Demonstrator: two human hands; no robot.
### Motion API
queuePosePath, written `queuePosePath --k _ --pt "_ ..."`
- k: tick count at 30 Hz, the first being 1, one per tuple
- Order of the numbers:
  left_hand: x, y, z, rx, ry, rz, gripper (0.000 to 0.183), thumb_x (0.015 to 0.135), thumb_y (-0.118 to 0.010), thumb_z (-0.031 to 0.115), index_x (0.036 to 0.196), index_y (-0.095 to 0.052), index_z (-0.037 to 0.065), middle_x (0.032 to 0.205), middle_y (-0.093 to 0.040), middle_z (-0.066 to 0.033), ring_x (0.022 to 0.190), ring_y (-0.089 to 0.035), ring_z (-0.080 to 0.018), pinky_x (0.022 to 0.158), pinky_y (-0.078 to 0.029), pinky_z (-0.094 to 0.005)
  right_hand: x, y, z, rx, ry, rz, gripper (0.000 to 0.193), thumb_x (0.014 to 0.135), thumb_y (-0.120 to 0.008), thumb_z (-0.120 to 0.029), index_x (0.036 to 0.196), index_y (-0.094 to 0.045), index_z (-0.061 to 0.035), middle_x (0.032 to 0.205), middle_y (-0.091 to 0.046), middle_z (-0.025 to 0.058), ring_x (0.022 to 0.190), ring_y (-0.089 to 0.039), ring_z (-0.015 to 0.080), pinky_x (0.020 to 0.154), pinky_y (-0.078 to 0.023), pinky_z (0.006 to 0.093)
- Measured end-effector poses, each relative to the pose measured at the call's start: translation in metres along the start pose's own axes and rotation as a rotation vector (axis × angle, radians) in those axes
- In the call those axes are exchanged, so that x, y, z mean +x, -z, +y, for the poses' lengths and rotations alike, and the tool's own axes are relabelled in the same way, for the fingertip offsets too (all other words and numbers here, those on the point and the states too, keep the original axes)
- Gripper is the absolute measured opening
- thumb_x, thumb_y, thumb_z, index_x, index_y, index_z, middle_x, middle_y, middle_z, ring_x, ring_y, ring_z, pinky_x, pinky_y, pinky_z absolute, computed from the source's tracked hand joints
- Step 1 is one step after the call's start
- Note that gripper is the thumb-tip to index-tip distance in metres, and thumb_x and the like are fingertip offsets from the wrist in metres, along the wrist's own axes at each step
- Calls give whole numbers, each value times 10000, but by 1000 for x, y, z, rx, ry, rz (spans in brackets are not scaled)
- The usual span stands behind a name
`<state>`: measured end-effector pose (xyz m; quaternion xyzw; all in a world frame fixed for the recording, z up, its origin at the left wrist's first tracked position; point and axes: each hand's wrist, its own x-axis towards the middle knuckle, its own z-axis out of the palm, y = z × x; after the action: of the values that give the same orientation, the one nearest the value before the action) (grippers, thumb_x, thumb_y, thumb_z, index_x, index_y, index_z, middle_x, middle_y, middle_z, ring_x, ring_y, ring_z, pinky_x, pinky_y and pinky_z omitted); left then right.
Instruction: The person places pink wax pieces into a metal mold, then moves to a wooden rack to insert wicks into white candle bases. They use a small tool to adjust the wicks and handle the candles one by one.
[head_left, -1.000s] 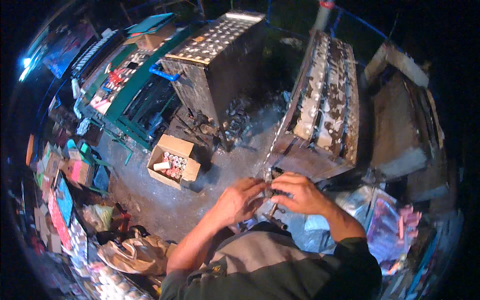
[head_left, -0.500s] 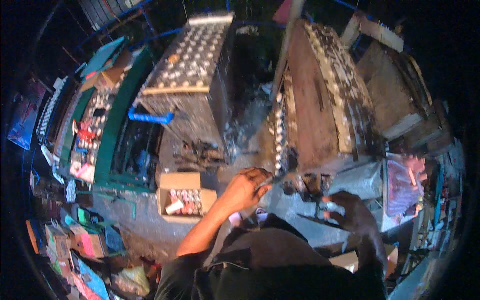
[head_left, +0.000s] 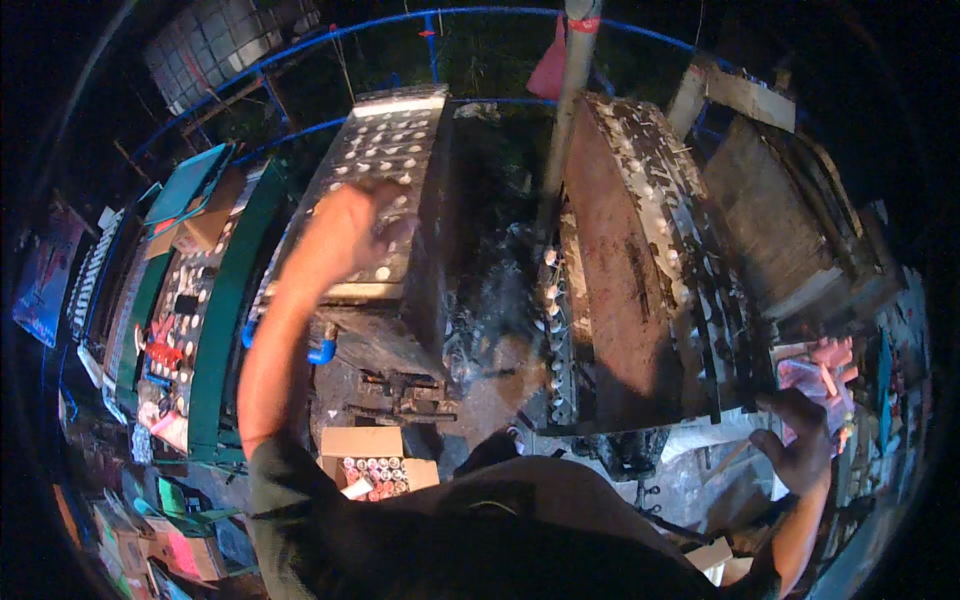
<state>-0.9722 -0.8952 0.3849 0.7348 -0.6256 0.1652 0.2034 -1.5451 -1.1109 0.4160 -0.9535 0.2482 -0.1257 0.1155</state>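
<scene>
My left hand is raised over a long mould bench with rows of round white pieces on its top. Its fingers are a little blurred, curled but apart, with a gap between thumb and fingers; whether they touch the bench top I cannot tell. My right hand is out at the right, thumb and fingers apart, beside a heap of pink pieces. A thin pale strip shows just left of its thumb; whether the hand touches it is unclear.
An open cardboard box of red and white cylinders sits on the floor by my body. A second bench with flaky pale residue is at right of centre, beside an upright pole. Green-sided bench at left.
My left hand has swung up and left from in front of my body to over the mould bench. My right hand has moved further right. The view has shifted.
</scene>
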Motion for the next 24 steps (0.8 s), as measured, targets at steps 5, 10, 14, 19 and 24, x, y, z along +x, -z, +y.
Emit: queuePosePath --k 5,10,14,19,24 --pt "88 -15 -49 23 -14 32 369 864 -774 182 1185 -736 3 1148 -730 -246 1046 -694 -431 932 -560 -457 93 9 5 -259 121 -104 473 767 -857 -184 1200 -727 -42 1154 -730 175 1104 -677 378 972 -528 461" --pt "132 -26 -134 97 142 -74 403 858 -777 179 1224 -727 20 1133 -738 -250 1045 -700 -441 934 -556 -447 227 25 -7 -482 215 -221 433 789 -832 -203 1165 -714 -25 1097 -707 188 1077 -642 408 985 -495 510" --pt "182 -66 -257 82 388 -95 379 855 -794 230 1175 -737 36 1072 -750 -240 1004 -721 -417 877 -559 -459 352 12 -18 -706 497 47 371 823 -800 -251 1116 -697 -48 1015 -696 175 1002 -657 383 922 -518 507" --pt "187 -140 -443 56 582 -85 284 906 -760 279 1109 -729 82 987 -740 -218 921 -721 -411 791 -562 -474 530 -12 -47 -513 528 -89 349 865 -771 -287 1081 -691 -25 1007 -697 173 992 -689 382 886 -551 491" --pt "219 -230 -532 146 426 -64 343 963 -719 375 1145 -720 85 1082 -743 -222 1028 -717 -396 876 -568 -453 694 -50 -65 -599 675 -321 341 891 -766 -278 1060 -707 12 1035 -701 199 1016 -694 416 897 -568 499"
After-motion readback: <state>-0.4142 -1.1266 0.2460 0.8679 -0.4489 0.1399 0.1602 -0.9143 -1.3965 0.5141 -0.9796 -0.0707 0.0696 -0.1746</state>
